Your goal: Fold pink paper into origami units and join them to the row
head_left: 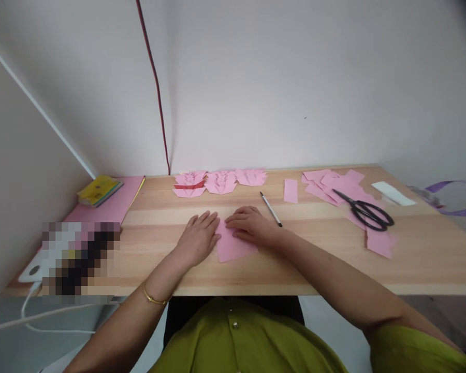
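Note:
A pink sheet of paper [235,247] lies on the wooden table in front of me. My left hand [198,238] rests flat at its left edge, fingers stretched out and thumb by the paper. My right hand [254,226] lies over its upper right part, fingers extended and pressing on it. Part of the sheet is hidden under the right hand. Just beyond the right hand is a white pen [271,210] with dark ends. Several folded pink paper pieces [220,182] sit along the wall, one with a red strip [189,185] across it.
To the right, black-handled scissors [365,210] lie on a pile of pink paper scraps [334,184], beside a white strip [393,193]. A small pink rectangle [291,190] lies nearer the middle. At left are a yellow packet [99,190], pink sheets [126,199] and a pixelated area. A cable [157,83] runs down the wall.

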